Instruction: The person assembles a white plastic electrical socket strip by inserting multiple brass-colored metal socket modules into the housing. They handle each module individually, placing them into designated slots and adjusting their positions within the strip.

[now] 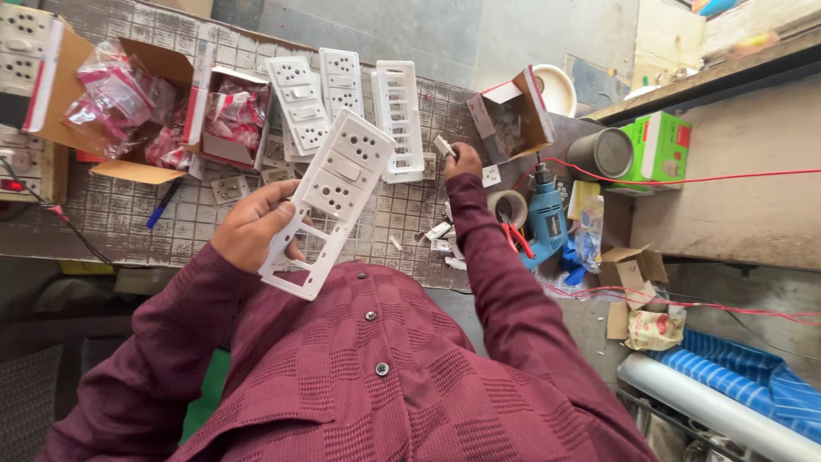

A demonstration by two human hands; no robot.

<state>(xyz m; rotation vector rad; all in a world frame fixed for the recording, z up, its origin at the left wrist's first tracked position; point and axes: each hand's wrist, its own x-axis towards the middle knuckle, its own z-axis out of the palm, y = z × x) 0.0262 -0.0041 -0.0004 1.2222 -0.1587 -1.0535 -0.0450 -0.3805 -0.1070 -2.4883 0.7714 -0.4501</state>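
Observation:
My left hand (255, 224) grips a long white switchboard plate (329, 198) by its lower part; sockets and a switch fill its upper half, while the lower openings are empty. It is tilted above the worktable (197, 224). My right hand (462, 158) is stretched out to the right and pinches a small white switch piece (444, 145) near an open cardboard box (513, 115). Both arms wear maroon checked sleeves.
More white plates (342, 94) and an empty frame (398, 115) lie at the back. Boxes of red-wrapped packets (128, 98) stand at left. A tape roll (510, 206), blue drill (546, 218), grey tin (603, 152), green box (663, 147) and red wires are at right.

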